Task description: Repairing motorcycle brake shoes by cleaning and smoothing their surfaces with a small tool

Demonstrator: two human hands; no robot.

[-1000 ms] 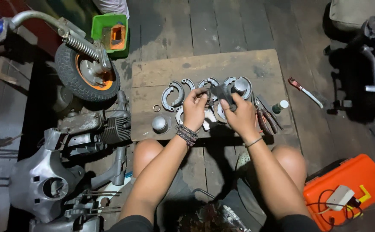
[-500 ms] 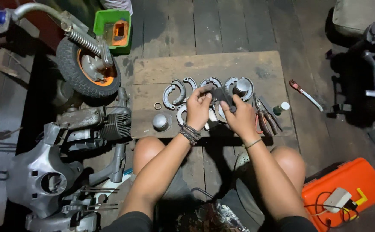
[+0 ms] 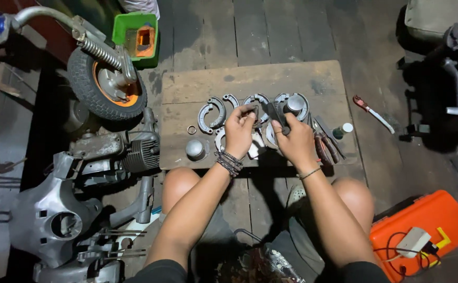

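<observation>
My left hand (image 3: 240, 131) pinches a small dark metal part (image 3: 253, 109), maybe a spring, over a wooden board (image 3: 250, 78). My right hand (image 3: 293, 139) grips a dark tool (image 3: 275, 114) whose tip points toward that part. Curved grey brake shoes (image 3: 211, 112) lie on the board just left of my left hand. A round metal drum (image 3: 294, 104) sits beyond my right hand. More brake shoes are partly hidden under both hands.
A metal cap (image 3: 195, 149) and small ring (image 3: 192, 129) lie on the board's left side; pliers (image 3: 325, 147) and a small bottle (image 3: 343, 130) on its right. A wheel (image 3: 106, 86), engine (image 3: 119, 149) and scooter parts stand at left. An orange case (image 3: 423, 230) sits bottom right.
Both hands stay close together over the brake shoes, shifting slightly; the view has moved a little.
</observation>
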